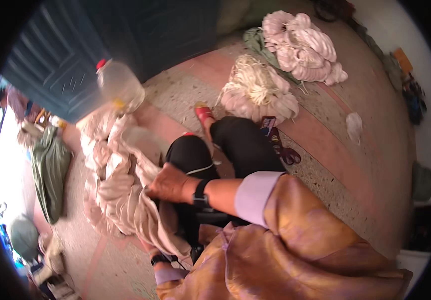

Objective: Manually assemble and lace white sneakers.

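Observation:
A long heap of pale pink gathered cloth (118, 187) lies on the floor at my left and reaches up beside my knees. My right hand (169, 184) is closed on a fold of the pink cloth near my left knee. Below it, my left hand (147, 245) is at the lower edge of the cloth, by the wrist with a dark band. Folds cover most of that hand, and its fingers are hidden.
A clear plastic jug (120, 85) with a red cap stands beyond the cloth, by a dark blue door (50, 55). Ahead lie a bundle with white cords (253, 87) and pink cloth bundles (303, 47). A phone (268, 121) and green sack (51, 172) are nearby.

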`<state>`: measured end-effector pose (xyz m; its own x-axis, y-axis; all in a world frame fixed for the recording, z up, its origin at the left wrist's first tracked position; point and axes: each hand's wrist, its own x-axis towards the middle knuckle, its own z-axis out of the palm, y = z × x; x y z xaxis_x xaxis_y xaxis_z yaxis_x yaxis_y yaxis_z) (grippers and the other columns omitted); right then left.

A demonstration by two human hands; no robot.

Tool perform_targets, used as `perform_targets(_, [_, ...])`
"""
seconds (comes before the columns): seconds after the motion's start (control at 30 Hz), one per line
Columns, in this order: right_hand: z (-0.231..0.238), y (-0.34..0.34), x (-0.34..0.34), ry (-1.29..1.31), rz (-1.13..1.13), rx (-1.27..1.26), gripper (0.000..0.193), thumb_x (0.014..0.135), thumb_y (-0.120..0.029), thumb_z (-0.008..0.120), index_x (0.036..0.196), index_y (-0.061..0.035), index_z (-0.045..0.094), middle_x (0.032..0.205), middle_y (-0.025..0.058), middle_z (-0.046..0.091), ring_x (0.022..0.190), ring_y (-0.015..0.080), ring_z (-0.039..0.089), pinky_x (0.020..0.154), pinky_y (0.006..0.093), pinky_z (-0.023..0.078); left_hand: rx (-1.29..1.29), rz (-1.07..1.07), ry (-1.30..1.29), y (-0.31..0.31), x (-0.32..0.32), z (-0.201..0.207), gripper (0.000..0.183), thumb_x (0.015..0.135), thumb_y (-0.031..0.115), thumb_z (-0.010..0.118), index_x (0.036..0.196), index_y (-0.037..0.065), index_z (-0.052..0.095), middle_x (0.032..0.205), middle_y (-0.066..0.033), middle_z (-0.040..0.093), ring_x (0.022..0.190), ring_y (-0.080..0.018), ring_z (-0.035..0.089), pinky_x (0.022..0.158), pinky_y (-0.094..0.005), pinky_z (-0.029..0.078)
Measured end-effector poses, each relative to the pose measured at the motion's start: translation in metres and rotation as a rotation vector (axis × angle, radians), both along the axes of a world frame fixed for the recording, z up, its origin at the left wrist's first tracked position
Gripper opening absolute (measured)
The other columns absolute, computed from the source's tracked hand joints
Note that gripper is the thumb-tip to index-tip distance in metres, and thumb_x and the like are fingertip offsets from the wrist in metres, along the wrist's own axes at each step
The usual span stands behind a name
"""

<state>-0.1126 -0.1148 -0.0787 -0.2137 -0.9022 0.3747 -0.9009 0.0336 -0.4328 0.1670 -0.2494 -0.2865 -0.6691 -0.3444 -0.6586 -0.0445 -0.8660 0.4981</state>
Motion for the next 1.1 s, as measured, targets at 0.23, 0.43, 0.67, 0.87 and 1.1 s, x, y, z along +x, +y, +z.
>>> perform_targets(0.23, [-0.04, -0.015, -0.005, -0.099, -0.149, 0.037, 0.017, 0.076, -0.018, 0.045, 0.074, -0.003, 0.052, 0.069, 0.0148, 0.06, 0.073, 0.0306, 0.06, 0.067, 0.0511, 0.043, -0.077, -0.209, -0.094, 0.043, -0.052, 0.024, 0.063, 0.084, 0.056, 0.037, 0.124, 0.007, 0.045, 0.116, -0.0108, 0.055, 0.104, -0.0269, 0.054, 0.086, -0.0394, 0.046])
perform_targets(0.43, [-0.028, -0.003, -0.013, -0.209, -0.244, 0.132, 0.016, 0.077, -0.011, 0.042, 0.08, 0.0043, 0.045, 0.066, 0.0166, 0.061, 0.065, 0.0277, 0.063, 0.064, 0.0456, 0.045, -0.135, -0.26, -0.249, 0.029, -0.067, 0.044, 0.065, 0.084, 0.057, 0.037, 0.124, 0.007, 0.045, 0.116, -0.0109, 0.055, 0.104, -0.0275, 0.054, 0.085, -0.0401, 0.047])
perform_targets(0.67, [-0.026, 0.039, -0.02, -0.529, -0.281, -0.245, 0.025, 0.067, -0.012, 0.056, 0.084, 0.0036, 0.047, 0.063, 0.0165, 0.06, 0.06, 0.0323, 0.06, 0.054, 0.0402, 0.047, -0.158, -0.292, -0.347, 0.03, -0.069, 0.057, 0.067, 0.083, 0.06, 0.036, 0.124, 0.007, 0.045, 0.116, -0.0111, 0.055, 0.103, -0.0282, 0.055, 0.083, -0.041, 0.047])
perform_targets(0.87, [0.006, 0.092, -0.019, -0.573, 0.375, 0.009, 0.038, 0.062, -0.02, 0.061, 0.098, -0.0105, 0.058, 0.095, 0.0042, 0.06, 0.097, 0.0191, 0.054, 0.094, 0.054, 0.025, -0.15, -0.268, -0.389, 0.028, -0.064, 0.057, 0.069, 0.082, 0.061, 0.035, 0.123, 0.008, 0.046, 0.116, -0.0113, 0.055, 0.102, -0.0288, 0.055, 0.082, -0.0418, 0.048])
perform_targets(1.1, [-0.007, 0.067, 0.024, -0.046, 0.291, 0.099, 0.063, 0.064, -0.043, 0.064, 0.108, -0.0017, 0.047, 0.096, 0.011, 0.055, 0.1, 0.0259, 0.051, 0.093, 0.053, 0.026, -0.125, -0.211, -0.424, 0.02, -0.052, 0.056, 0.071, 0.081, 0.063, 0.034, 0.123, 0.008, 0.046, 0.115, -0.0115, 0.055, 0.101, -0.0294, 0.055, 0.08, -0.0427, 0.049])
